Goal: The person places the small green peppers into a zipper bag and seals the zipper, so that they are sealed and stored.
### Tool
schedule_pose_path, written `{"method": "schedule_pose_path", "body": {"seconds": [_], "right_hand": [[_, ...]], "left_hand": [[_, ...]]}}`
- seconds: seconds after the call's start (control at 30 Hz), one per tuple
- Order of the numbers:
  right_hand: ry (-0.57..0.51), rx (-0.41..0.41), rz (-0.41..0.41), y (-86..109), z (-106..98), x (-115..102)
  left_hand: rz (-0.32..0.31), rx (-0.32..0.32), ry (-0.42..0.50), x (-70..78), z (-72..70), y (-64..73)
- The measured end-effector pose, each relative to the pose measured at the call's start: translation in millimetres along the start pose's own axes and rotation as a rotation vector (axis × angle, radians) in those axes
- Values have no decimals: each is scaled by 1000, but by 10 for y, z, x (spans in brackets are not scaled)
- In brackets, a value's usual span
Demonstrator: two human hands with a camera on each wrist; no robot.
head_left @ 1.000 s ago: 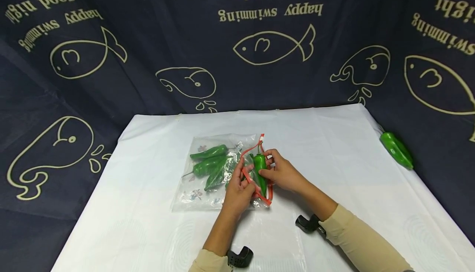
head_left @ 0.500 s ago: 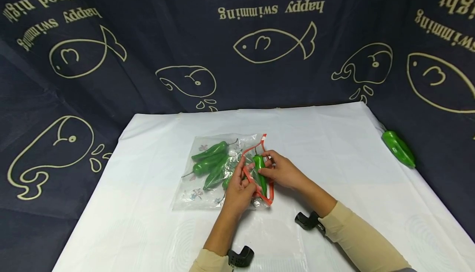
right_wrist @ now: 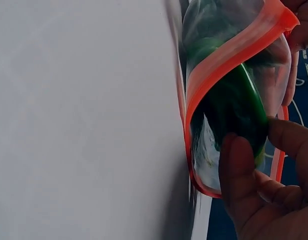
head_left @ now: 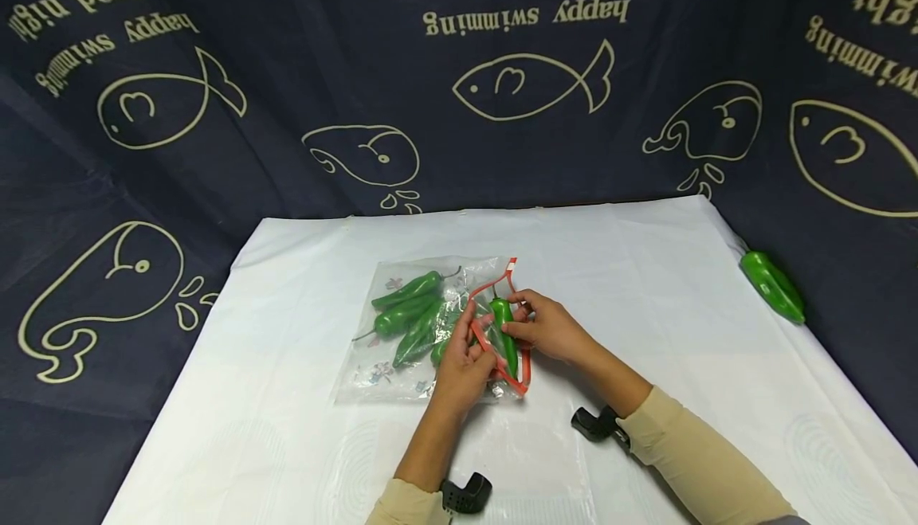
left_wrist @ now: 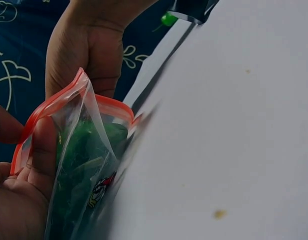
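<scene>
A clear zip bag (head_left: pixel 358 385) with a red-edged mouth lies on the white table, several green peppers (head_left: pixel 416 314) inside it. My left hand (head_left: pixel 462 366) grips the bag at its red rim (right_wrist: pixel 214 82), fingers on both sides of the edge in the left wrist view. Between the thumb and fingers of my right hand (head_left: pixel 548 330) a shiny green pepper (head_left: pixel 503 314) is pinched, upright in the head view and lying within the spread mouth. In the right wrist view this pepper (right_wrist: pixel 241 107) sits partly behind the red rim, with my thumb and fingers at its near end.
One more green pepper (head_left: pixel 773 287) lies at the table's far right edge. The white tablecloth (head_left: pixel 237 429) has faint ring patterns. A dark curtain (head_left: pixel 358 47) with fish drawings hangs behind. Black wrist cameras (head_left: pixel 466 495) sit on both forearms.
The pepper in my right hand has shifted slightly, its stem end now lower and further left than a second ago. Both hands otherwise stay nearly in place; the head view has tilted slightly.
</scene>
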State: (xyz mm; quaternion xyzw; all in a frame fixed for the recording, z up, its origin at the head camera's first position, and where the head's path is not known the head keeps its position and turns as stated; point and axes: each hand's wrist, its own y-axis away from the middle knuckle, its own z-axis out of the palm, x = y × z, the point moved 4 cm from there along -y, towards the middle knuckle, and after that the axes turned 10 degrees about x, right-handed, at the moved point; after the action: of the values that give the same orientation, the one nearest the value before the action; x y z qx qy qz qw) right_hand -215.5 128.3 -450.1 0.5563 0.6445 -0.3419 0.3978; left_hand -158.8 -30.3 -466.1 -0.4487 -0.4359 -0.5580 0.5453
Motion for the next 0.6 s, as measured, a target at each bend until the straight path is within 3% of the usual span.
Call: {"method": "schedule_pose_path", "body": {"seconds": [0.43, 0.6], "right_hand": [[7, -25, 11, 4, 18, 26], [-84, -49, 59, 2, 35, 35]], "left_hand": [[-11, -1, 24, 0, 0, 5], [-14, -6, 12, -10, -7, 4]]}}
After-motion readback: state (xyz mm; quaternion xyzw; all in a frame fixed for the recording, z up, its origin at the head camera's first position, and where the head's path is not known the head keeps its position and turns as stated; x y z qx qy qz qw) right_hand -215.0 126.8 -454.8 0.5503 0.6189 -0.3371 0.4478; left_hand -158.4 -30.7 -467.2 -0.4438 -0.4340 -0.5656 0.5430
